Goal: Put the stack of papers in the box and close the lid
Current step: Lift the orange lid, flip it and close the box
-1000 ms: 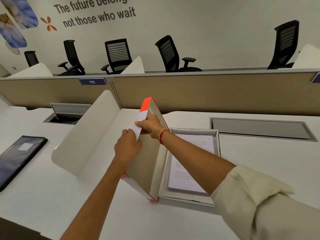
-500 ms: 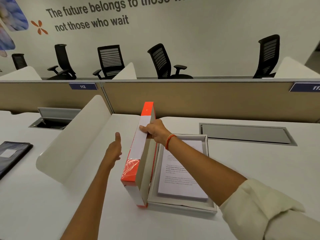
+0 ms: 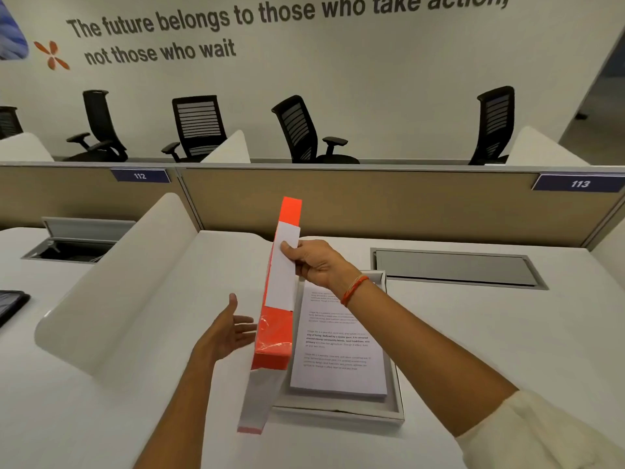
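**Lid raised on edge over the filled box**

At the far left edge of the white tabletop (image 3: 473,333) lies a dark folder (image 3: 10,308), only partly in view, and behind it an open cable hatch (image 3: 72,240) is sunk into the surface. A curved white divider (image 3: 128,286) stands across the tabletop between that area and the work spot.

The left hand (image 3: 230,333) hovers just beside the orange outer face of the lid (image 3: 277,319), palm turned toward it, fingers spread apart and holding nothing; whether the fingertips touch the lid cannot be told.

The lid stands nearly upright on its long edge along the left side of the box (image 3: 395,412), with a white label on its upper part and its bottom end hanging past the box's near left corner. The right hand (image 3: 319,264) is clamped on the lid's upper edge, thumb pressed on the white label, the other fingers hidden behind. An orange thread band (image 3: 353,289) circles that wrist.

The stack of papers (image 3: 338,363) lies flat inside the box, printed side up, and the box rests near the middle of the tabletop. To the right, toward the back edge, a closed grey hatch (image 3: 453,267) sits flush in the surface. A tan partition (image 3: 389,204) bearing number plates 112 and 113 runs along the back edge
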`<state>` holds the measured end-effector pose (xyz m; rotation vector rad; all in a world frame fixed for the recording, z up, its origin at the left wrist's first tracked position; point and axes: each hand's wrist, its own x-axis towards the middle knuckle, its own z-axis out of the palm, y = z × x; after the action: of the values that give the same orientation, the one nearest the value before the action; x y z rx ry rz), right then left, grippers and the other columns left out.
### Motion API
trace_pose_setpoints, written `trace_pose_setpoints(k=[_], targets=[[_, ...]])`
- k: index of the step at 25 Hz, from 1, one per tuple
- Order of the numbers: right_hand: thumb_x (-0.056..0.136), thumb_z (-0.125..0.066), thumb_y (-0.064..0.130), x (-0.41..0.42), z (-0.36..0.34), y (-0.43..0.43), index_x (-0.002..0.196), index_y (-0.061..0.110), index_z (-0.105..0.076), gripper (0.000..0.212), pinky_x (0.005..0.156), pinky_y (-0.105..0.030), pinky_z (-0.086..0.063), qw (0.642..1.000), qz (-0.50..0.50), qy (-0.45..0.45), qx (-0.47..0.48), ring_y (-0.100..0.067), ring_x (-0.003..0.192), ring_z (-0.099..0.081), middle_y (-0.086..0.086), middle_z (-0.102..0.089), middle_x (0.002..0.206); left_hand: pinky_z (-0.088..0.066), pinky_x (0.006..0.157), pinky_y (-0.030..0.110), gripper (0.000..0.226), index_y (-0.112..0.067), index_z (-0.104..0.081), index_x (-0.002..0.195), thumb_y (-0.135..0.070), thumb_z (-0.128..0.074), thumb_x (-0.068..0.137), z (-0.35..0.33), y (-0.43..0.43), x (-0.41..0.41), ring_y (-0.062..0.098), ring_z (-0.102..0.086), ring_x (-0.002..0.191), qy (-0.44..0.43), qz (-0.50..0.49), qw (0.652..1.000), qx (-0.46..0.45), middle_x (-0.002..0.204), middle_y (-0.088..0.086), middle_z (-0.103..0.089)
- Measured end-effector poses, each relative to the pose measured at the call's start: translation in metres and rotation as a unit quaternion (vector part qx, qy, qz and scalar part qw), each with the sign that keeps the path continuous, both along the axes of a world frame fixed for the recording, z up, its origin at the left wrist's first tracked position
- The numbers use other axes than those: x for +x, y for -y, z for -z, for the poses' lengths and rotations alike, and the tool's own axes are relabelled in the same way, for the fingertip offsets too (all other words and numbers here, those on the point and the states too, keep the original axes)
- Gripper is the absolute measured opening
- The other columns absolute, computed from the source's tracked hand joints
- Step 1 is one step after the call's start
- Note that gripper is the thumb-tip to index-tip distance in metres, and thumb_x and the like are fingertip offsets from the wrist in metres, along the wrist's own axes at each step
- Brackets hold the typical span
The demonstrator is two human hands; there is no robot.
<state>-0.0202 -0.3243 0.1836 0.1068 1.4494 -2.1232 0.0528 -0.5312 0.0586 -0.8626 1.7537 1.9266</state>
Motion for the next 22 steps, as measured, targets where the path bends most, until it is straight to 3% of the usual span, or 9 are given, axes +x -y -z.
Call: trace_pose_setpoints(k=[3,6,8,10,12,14,18,22], targets=[[0.092,-0.06,0.01,-0.001,0.005,-0.018,0.127,-0.009,-0.054,0.04,0.091,-0.038,-0.051,1.0,-0.003,-0.001,-0.015,-0.021,0.087,-0.066,-0.015,-0.066,0.112,-0.052,0.092,0.052,0.088,-0.003,-0.048,0.132,-0.074,-0.029,0.085,0.011,-0.007,-0.002,0.042,-0.063,0.113,0.041,0.025,0.998,0.035,0.127,0.023,-0.062],[0.095,-0.057,0.013,-0.003,0.01,-0.036,0.114,-0.003,-0.06,0.025,0.099,-0.042,-0.05,0.999,-0.004,0.004,-0.046,-0.022,0.089,-0.065,-0.012,-0.066,0.103,-0.053,0.092,0.056,0.083,-0.007,-0.056,0.126,-0.075,-0.035,0.083,0.024,-0.015,-0.004,0.044,-0.065,0.112,0.05,0.045,0.994,0.081,0.123,0.023,-0.066],[0.096,-0.056,0.015,-0.004,0.012,-0.047,0.102,0.003,-0.063,0.015,0.096,-0.041,-0.051,0.998,-0.001,0.002,-0.064,-0.022,0.09,-0.065,-0.011,-0.067,0.101,-0.053,0.093,0.057,0.078,-0.012,-0.061,0.124,-0.074,-0.037,0.084,0.03,-0.022,-0.007,0.045,-0.063,0.115,0.039,0.045,0.993,0.101,0.122,0.023,-0.066],[0.095,-0.057,0.016,-0.006,0.014,-0.061,0.101,0.003,-0.064,0.016,0.093,-0.039,-0.053,0.998,0.004,-0.005,-0.058,-0.022,0.091,-0.065,-0.011,-0.068,0.103,-0.052,0.095,0.056,0.073,-0.013,-0.061,0.125,-0.071,-0.036,0.087,0.031,-0.026,-0.012,0.043,-0.063,0.114,0.024,0.029,0.996,0.079,0.121,0.022,-0.067],[0.094,-0.059,0.017,-0.007,0.019,-0.079,0.114,-0.003,-0.062,0.028,0.091,-0.038,-0.055,0.999,0.01,-0.011,-0.036,-0.024,0.094,-0.065,-0.013,-0.067,0.108,-0.052,0.095,0.052,0.07,-0.013,-0.06,0.125,-0.068,-0.033,0.09,0.03,-0.025,-0.017,0.037,-0.064,0.112,0.005,0.01,0.999,0.031,0.119,0.017,-0.069],[0.092,-0.062,0.018,-0.007,0.028,-0.099,0.123,-0.007,-0.058,0.04,0.088,-0.038,-0.057,1.0,0.014,-0.01,-0.017,-0.027,0.098,-0.065,-0.016,-0.066,0.113,-0.055,0.088,0.046,0.066,-0.015,-0.062,0.123,-0.066,-0.033,0.092,0.028,-0.022,-0.021,0.032,-0.066,0.108,-0.009,0.006,1.0,-0.002,0.115,0.011,-0.071],[0.086,-0.071,0.029,-0.002,0.057,-0.131,0.115,0.004,-0.068,0.039,0.081,-0.04,-0.061,0.998,0.04,-0.012,0.047,-0.026,0.091,-0.073,-0.012,-0.073,0.109,-0.057,0.072,0.041,0.059,-0.018,-0.067,0.114,-0.063,-0.035,0.094,0.024,-0.023,-0.025,0.029,-0.07,0.096,-0.028,0.018,0.997,-0.067,0.103,0.008,-0.075],[0.08,-0.072,0.043,0.007,0.088,-0.144,0.096,0.018,-0.073,0.03,0.067,-0.032,-0.062,0.982,0.083,-0.054,0.161,-0.016,0.078,-0.076,-0.003,-0.077,0.096,-0.048,0.102,0.052,0.062,-0.019,-0.055,0.133,-0.06,-0.024,0.097,0.028,-0.032,-0.028,0.032,-0.061,0.115,-0.057,0.082,0.982,-0.158,0.128,0.01,-0.064]])
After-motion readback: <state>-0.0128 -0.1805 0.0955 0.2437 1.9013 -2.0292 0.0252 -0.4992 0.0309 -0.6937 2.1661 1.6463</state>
